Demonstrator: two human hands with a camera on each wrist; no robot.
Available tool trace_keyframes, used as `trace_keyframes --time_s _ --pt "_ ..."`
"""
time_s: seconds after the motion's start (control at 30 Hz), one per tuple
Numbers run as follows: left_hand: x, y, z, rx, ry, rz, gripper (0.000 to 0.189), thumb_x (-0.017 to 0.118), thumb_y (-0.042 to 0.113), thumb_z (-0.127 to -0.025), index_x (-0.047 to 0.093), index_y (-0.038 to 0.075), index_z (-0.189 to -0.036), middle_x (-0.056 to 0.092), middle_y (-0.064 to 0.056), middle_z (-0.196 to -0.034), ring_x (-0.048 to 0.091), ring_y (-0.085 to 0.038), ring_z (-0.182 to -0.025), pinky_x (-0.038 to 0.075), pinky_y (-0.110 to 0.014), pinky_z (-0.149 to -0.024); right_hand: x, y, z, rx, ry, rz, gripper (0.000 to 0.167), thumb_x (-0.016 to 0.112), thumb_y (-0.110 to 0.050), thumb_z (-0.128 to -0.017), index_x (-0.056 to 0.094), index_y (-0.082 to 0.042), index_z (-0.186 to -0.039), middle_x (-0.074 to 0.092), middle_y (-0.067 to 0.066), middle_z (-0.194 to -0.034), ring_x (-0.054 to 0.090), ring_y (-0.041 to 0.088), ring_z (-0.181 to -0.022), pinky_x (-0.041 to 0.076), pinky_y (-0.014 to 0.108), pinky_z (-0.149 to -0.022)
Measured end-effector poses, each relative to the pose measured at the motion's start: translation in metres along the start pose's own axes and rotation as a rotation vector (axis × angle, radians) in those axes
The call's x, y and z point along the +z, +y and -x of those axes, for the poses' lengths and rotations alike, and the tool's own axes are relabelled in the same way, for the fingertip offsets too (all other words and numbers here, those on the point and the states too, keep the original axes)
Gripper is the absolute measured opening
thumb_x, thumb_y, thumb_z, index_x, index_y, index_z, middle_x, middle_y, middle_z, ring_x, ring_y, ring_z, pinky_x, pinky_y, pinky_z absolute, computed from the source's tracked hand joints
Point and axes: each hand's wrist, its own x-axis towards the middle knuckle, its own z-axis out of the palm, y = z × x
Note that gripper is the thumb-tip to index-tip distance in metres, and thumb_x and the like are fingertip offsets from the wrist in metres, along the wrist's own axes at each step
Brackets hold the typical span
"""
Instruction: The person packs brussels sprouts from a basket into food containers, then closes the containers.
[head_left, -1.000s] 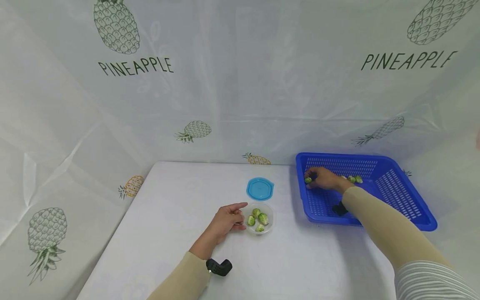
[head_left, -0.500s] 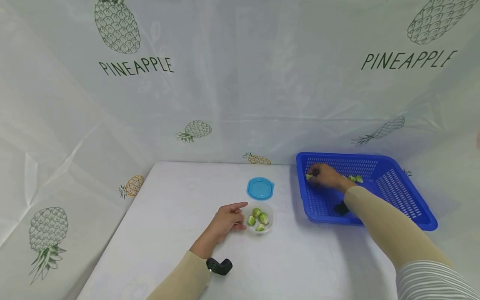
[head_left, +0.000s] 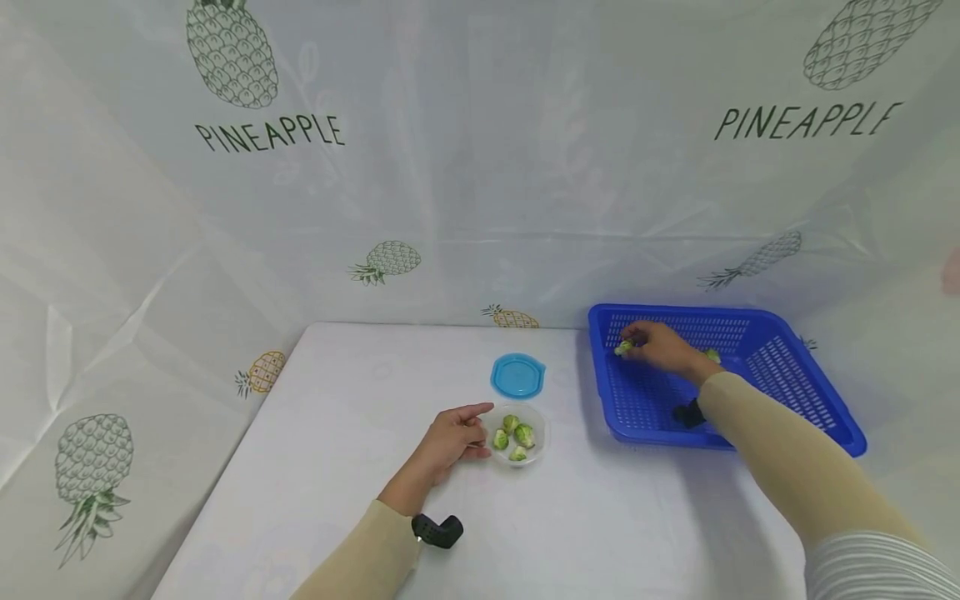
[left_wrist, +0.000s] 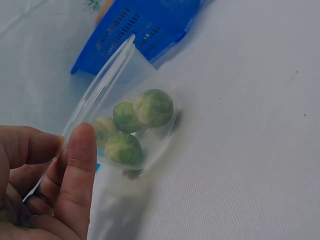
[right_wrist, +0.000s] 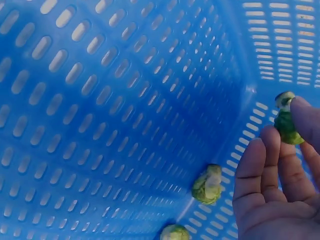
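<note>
Four sprouts (head_left: 524,435) are shown by the head view in a clear bowl (head_left: 542,421), which is set on the white counter (head_left: 360,392), with a blue lid (head_left: 518,376) placed just behind it. The bowl's near-left side is pinched by the left grip (head_left: 447,440). Inside the blue basket (head_left: 637,404), near its left wall, the held sprout (head_left: 623,347) is pinched by the right grip (head_left: 663,346).

In the left wrist view, the bowl's rim is caught between the fingertips, and its contents are seen through the wall. A light, steady hold seems best here, since the bowl could be bent or tipped by a hard squeeze.

In the right wrist view, the held sprout is pressed between thumb and fingers, while two loose sprouts (right_wrist: 206,185) are left along the foot of a basket wall. Its sides should be pressed firmly enough that it is not dropped, yet gently enough that no leaves are bruised. It is best raised above the basket's rim before being carried sideways, so that the wall is not knocked.
</note>
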Motion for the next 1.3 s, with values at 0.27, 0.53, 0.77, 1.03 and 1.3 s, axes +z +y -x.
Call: trace_keyframes --time_s 0.27,0.53,0.77,1.03,1.3 --pt "0.001 0.002 0.002 0.005 -0.002 0.004 0.052 0.061 -0.003 -0.096 0.062 0.007 -0.147 0.052 -0.004 -0.098 0.062 -0.015 -0.078 0.065 -0.027 -0.074 -0.005 -0.004 0.008 0.040 0.045 -0.041 0.040 0.074 -0.018 -0.099 0.062 0.000 -0.132 0.065 0.023 -0.133 0.068 0.032 -0.112 0.063 0.042 -0.091" --pt "0.001 0.001 0.001 0.010 -0.008 0.001 0.052 0.061 -0.003 -0.096 0.062 0.006 -0.147 0.051 -0.003 -0.097 0.061 -0.015 -0.078 0.065 -0.027 -0.074 -0.012 -0.011 0.015 0.035 0.061 -0.090 0.051 0.068 -0.031 -0.104 0.058 -0.004 -0.147 0.062 0.022 -0.143 0.067 0.041 -0.119 0.058 0.057 -0.101" --pt "0.001 -0.001 -0.001 0.017 -0.008 0.003 0.053 0.060 -0.003 -0.096 0.061 0.005 -0.148 0.052 -0.003 -0.097 0.061 -0.014 -0.078 0.066 -0.028 -0.074 -0.017 -0.022 0.027 0.023 0.089 -0.083 0.055 0.068 -0.036 -0.104 0.058 -0.004 -0.147 0.064 0.024 -0.141 0.068 0.043 -0.118 0.056 0.061 -0.102" --pt "0.002 -0.002 -0.001 0.018 -0.009 0.010 0.053 0.060 -0.004 -0.096 0.060 0.004 -0.148 0.053 -0.002 -0.097 0.062 -0.014 -0.076 0.065 -0.027 -0.073 -0.024 -0.029 0.037 0.047 0.102 -0.133 0.055 0.069 -0.037 -0.103 0.059 -0.009 -0.149 0.065 0.022 -0.142 0.066 0.045 -0.123 0.052 0.063 -0.107" --pt "0.002 0.000 -0.001 0.013 -0.007 0.011 0.053 0.061 -0.003 -0.095 0.061 0.005 -0.148 0.052 -0.003 -0.098 0.062 -0.014 -0.076 0.065 -0.026 -0.073 -0.028 -0.038 0.042 0.017 0.112 -0.121 0.058 0.071 -0.044 -0.101 0.061 -0.011 -0.148 0.069 0.018 -0.137 0.071 0.034 -0.117 0.059 0.054 -0.099"
